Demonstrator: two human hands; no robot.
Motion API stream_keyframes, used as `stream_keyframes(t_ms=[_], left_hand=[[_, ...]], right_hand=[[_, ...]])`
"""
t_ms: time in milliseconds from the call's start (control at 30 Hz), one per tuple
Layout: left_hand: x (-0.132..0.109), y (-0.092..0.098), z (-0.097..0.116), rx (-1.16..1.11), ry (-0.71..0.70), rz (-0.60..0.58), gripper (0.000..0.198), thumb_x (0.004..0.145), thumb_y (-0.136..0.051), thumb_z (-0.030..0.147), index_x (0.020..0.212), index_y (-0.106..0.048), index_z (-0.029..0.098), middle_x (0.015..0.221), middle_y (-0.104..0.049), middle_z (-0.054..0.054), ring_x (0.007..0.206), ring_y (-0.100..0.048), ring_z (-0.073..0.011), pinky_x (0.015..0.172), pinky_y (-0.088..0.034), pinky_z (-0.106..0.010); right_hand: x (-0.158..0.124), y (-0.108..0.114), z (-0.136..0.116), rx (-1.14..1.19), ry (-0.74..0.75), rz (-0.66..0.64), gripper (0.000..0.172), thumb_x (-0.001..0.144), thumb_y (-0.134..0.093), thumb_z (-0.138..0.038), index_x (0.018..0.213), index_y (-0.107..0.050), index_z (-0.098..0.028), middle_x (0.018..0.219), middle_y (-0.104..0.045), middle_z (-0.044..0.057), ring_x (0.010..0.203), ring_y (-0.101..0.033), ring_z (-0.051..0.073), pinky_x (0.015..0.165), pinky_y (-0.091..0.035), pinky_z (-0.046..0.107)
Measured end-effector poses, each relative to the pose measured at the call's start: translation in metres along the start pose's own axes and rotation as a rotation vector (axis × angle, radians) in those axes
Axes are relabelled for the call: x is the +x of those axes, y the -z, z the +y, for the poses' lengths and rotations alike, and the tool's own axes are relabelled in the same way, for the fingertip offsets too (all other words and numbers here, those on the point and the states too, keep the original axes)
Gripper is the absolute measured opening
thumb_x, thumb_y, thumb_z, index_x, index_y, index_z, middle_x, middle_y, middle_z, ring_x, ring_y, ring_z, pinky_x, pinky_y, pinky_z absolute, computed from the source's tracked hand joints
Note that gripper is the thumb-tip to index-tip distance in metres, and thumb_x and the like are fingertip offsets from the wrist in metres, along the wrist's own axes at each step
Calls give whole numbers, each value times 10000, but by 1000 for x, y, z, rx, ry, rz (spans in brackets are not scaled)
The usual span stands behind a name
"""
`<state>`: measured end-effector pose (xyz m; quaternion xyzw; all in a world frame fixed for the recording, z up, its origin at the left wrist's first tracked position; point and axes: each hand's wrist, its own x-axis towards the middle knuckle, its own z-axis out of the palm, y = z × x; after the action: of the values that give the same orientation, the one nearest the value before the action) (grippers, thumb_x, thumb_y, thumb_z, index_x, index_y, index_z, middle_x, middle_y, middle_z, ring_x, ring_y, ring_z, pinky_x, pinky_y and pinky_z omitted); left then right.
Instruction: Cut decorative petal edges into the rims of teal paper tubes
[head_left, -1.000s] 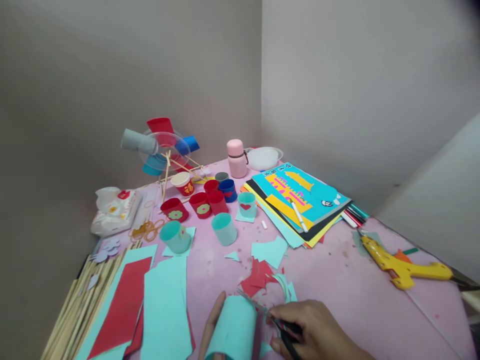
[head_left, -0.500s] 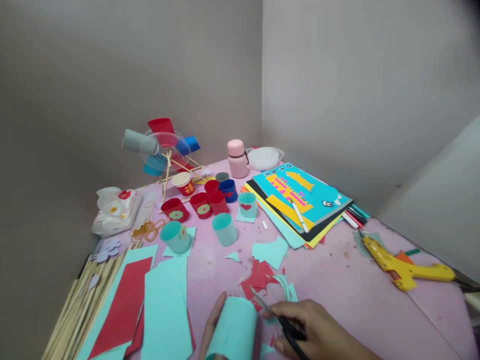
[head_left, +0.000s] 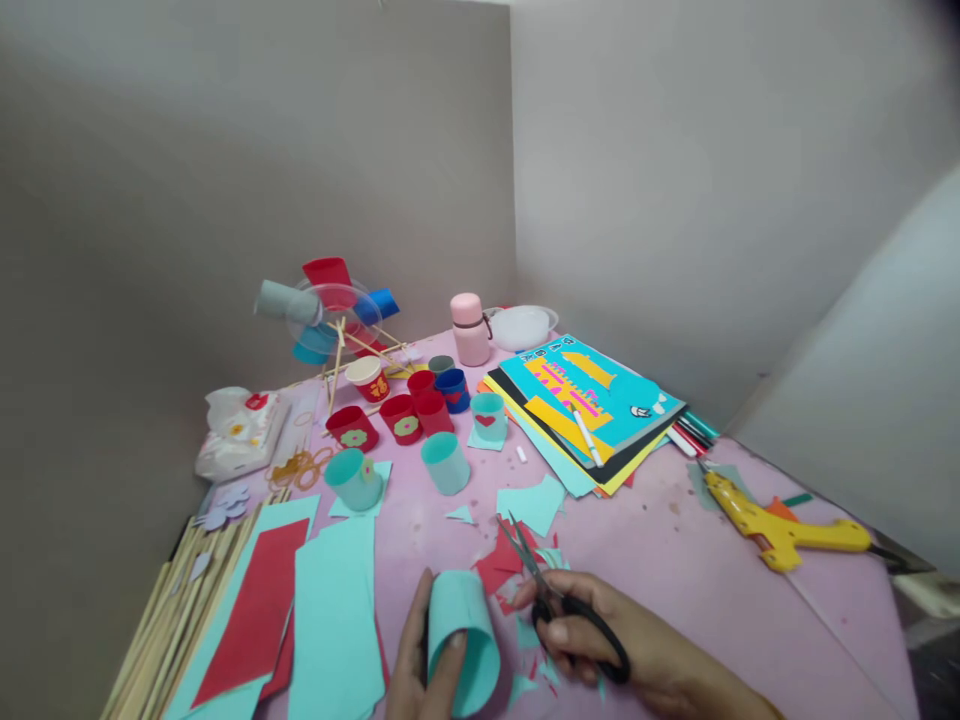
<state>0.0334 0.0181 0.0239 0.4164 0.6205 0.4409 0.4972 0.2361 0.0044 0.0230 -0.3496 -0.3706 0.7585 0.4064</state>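
Note:
My left hand (head_left: 426, 655) grips a mint-green paper cylinder (head_left: 459, 598) at the table's front, thumb inside its open end and fingers along the outer left side. Just right of it, my right hand (head_left: 592, 630) holds black-handled scissors (head_left: 541, 580), blades slightly parted and pointing away from me. The blades hang over red paper scraps (head_left: 499, 562) and mint slivers. Left of the cylinder lie mint paper sheets (head_left: 336, 610) and a red sheet (head_left: 251, 610). Beyond stand mint paper cups (head_left: 445, 464) and red paper cups (head_left: 352, 428), some with flowers or hearts on them.
A yellow glue gun (head_left: 780, 525) lies at right with its cord. Stacked colored paper and a blue pad (head_left: 592, 390) sit behind. At the back are a pink flask (head_left: 470, 335) and a paper-cup wheel (head_left: 334, 310). Wooden sticks (head_left: 180, 610) and a tissue pack (head_left: 240, 435) line the left.
The paper cylinder has tilted so its near opening shows, with my left thumb now inside. The scissors have turned more upright, their blades parted. The whole view has shifted slightly.

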Motion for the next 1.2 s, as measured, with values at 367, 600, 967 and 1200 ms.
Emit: stream_keyframes(t_ms=[367, 600, 967, 1200], left_hand=[[8, 11, 36, 83, -195, 18, 763, 751, -569, 564, 1397, -355, 220, 1537, -296, -72, 1418, -188, -300, 1148, -132, -490], [-18, -21, 63, 113, -407, -55, 514, 752, -606, 513, 1185, -582, 238, 1374, -527, -87, 1333, -363, -277, 1105, -237, -465], [-50, -52, 72, -77, -210, -167, 306, 611, -748, 471, 574, -683, 174, 590, -676, 2, 661, -597, -184, 696, -463, -265], [-48, -36, 81, -3, -230, 35, 296, 685, -660, 481, 608, -609, 200, 661, -654, 2, 766, -588, -210, 751, -448, -291]], right_hand=[[1, -5, -3, 293, 185, -250, 415, 693, -698, -320, 1045, -642, -106, 670, -603, 27, 530, -552, 103, 393, -338, 148], [-1, 0, 7, 300, 150, -445, 424, 608, -702, -306, 942, -688, -46, 586, -615, 27, 475, -547, 101, 466, -378, 190], [0, 1, 4, 290, 111, -576, 361, 587, -695, -319, 815, -702, -40, 555, -618, 21, 422, -519, 85, 382, -333, 168], [-5, 5, -7, 258, 105, -646, 340, 574, -753, -302, 792, -706, -46, 523, -625, 28, 410, -519, 99, 365, -273, 180]])
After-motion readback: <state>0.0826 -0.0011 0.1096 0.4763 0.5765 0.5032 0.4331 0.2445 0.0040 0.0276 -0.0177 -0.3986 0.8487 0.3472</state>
